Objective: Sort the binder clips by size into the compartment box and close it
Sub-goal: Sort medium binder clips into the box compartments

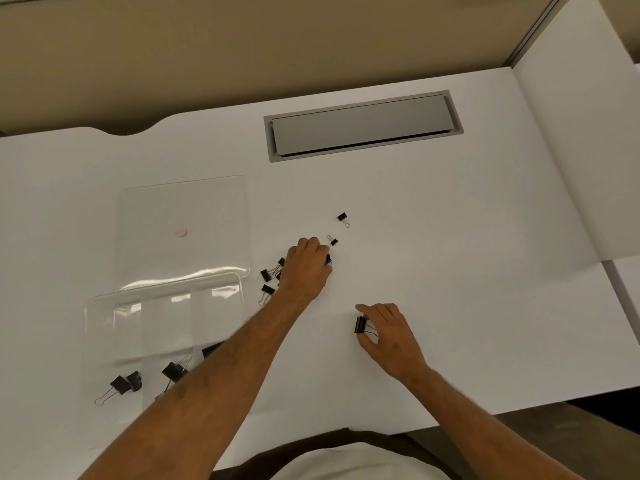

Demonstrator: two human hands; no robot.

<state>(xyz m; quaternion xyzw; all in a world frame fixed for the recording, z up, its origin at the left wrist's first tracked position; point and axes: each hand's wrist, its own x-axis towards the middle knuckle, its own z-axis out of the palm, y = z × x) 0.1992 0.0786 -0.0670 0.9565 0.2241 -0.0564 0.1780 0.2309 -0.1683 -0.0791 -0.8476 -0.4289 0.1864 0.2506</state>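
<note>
On a white desk (450, 209), the left hand (306, 270) reaches out over a loose scatter of black binder clips (268, 282), knuckles up and fingers curled down. A dark clip edge shows at its fingertips, but I cannot tell whether the hand grips it or only covers it. 2 small clips lie apart beyond the hand: one (333, 240) just past the fingertips, another (343, 218) a little farther back.

The right hand (391, 336) sits nearer the body, well apart from the left. Its thumb and forefinger pinch a large clip (361, 324), black body to the left, wire handles toward the palm.

The clear box (104, 327) lies open at the left of the desk, its clear lid (183, 220) folded flat behind it. The near compartments hold clips: 2 (126, 382) in the leftmost one, with a wire handle poking toward the front edge, and a larger clip (173, 370) in the next one, partly hidden by the left forearm. The far row of compartments looks bare.

A grey hatch (362, 126) is set into the desk at the back.
</note>
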